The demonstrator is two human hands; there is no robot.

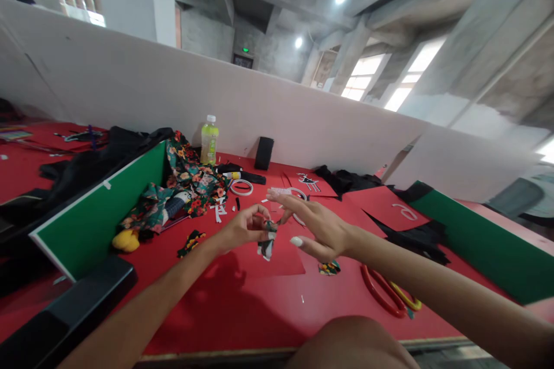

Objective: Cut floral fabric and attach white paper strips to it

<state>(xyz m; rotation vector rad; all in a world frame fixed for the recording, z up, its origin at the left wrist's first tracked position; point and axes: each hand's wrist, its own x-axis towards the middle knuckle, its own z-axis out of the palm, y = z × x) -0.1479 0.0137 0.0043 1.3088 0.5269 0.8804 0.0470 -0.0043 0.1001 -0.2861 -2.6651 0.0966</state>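
Observation:
My left hand (244, 229) pinches a small scrap of dark patterned fabric (267, 242) with white patches, above the red table. My right hand (318, 228) is beside it, fingers stretched out and thumb apart; some fingertips are close to the scrap, and I cannot tell whether they touch it. Below the hands lies a red sheet of paper (285, 265). Small floral fabric scraps lie on both sides, one scrap (190, 243) near my left wrist and another scrap (329, 268) under my right forearm.
Red and yellow loop handles (383, 294) lie at the right. Behind the hands are a white ring (241, 187), white paper strips (219, 210), a glue stick (234, 175) and a drink bottle (209, 141). Floral cloth (190, 167) is heaped against a green divider (104, 213).

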